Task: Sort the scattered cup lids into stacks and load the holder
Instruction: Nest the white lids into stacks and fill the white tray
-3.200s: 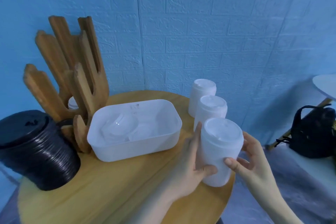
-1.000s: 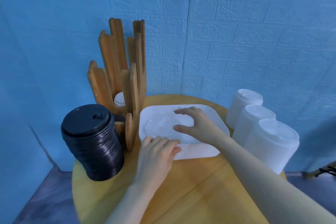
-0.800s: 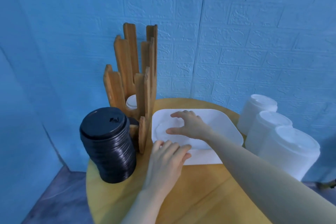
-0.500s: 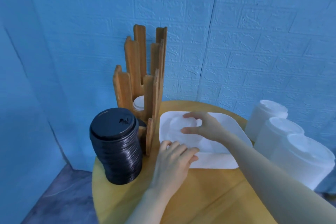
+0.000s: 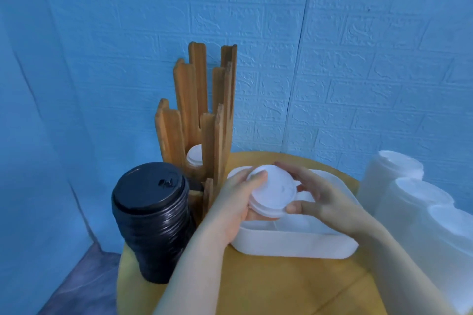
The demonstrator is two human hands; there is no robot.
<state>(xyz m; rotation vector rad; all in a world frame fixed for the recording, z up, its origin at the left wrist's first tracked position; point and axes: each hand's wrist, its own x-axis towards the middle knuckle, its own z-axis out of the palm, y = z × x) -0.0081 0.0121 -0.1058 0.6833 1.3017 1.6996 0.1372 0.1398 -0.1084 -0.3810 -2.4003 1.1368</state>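
A small stack of white cup lids [image 5: 272,195] is held above the white plastic bin [image 5: 294,244]. My left hand [image 5: 234,206] grips the stack from the left, thumb on its top edge. My right hand [image 5: 318,195] pinches it from the right with thumb and fingers. Behind and to the left stands the wooden lid holder [image 5: 202,120], with white lids [image 5: 194,158] low in one slot. A tall stack of black lids [image 5: 151,220] stands at the table's left edge. More lids inside the bin are mostly hidden by my hands.
Three tall stacks of white lids [image 5: 409,210] stand in a row along the right side of the round wooden table [image 5: 276,286]. A blue brick-pattern wall is close behind. The table edge drops off just left of the black stack.
My left hand left the bin's rim and rose to meet my right hand. Both now hold a stack of white lids lifted out of the bin. The camera moved closer.
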